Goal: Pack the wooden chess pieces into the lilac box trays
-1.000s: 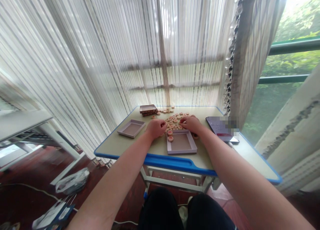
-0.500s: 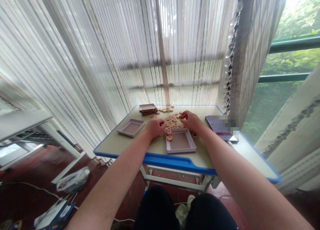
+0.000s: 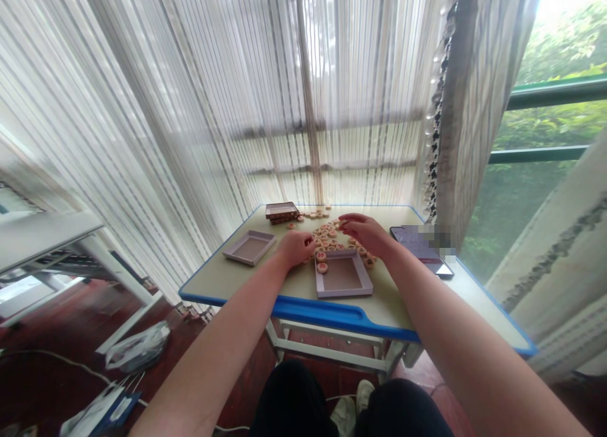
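A heap of round wooden chess pieces (image 3: 327, 233) with red marks lies on a blue-edged table (image 3: 332, 310). My left hand (image 3: 294, 247) rests curled at the heap's left edge, fingertips on the pieces. My right hand (image 3: 363, 231) is over the heap's right side, its fingers pinched together around a piece. Just in front of both hands sits a shallow grey tray (image 3: 342, 277) with two pieces at its far left corner.
A second grey tray (image 3: 249, 247) lies at the table's left. A dark box (image 3: 281, 210) stands at the far edge. A phone or tablet (image 3: 424, 250) lies on the right. Striped curtains hang behind the table. Bags lie on the floor at the left.
My right hand has lifted and shifted a little farther back over the heap. My left hand has stayed at the heap's left edge.
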Demonstrator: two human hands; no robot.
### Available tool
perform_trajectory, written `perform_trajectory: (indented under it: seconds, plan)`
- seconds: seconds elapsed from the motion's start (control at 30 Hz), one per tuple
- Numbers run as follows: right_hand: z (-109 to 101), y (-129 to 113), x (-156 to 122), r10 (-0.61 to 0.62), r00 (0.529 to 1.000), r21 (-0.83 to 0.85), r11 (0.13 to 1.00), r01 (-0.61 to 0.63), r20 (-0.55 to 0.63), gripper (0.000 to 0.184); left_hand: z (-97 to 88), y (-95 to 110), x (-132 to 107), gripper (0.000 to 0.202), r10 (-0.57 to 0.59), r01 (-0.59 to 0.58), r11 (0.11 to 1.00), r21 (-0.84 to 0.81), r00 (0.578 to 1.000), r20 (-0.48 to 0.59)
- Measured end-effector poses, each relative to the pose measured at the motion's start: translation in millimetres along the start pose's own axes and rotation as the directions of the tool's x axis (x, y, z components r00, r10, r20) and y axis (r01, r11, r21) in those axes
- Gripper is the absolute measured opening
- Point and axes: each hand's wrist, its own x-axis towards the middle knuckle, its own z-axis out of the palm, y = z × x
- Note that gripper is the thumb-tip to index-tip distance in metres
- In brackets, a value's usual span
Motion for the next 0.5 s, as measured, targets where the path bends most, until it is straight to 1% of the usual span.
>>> perform_trajectory:
  seconds: [0.13,0.23,0.4,0.5]
  plan:
    - [3,-6,-4,0.076,0.997,0.137,0.987,-0.078,0.019,0.014,-1.6,1,0,0.027,0.008,-0.008,1.0,0.004,1.0,0.018]
    - [6,-10,-7,0.099,0.992,0.176,0.978,-0.111,0.074,0.015,-3.4,2,-1,0.027,0.003,-0.004,1.0,0.022,0.999,0.033]
    - [12,-19,-15,0.07,0.982,0.118,0.989,-0.092,0.176,0.017,-3.1,2,-1,0.029,-0.018,0.015,0.999,0.045,0.999,0.047]
    - [14,-23,-21,0.065,0.969,0.038,0.996,-0.076,0.238,0.012,-3.3,2,-1,0.029,-0.009,0.008,0.999,0.037,0.999,0.031]
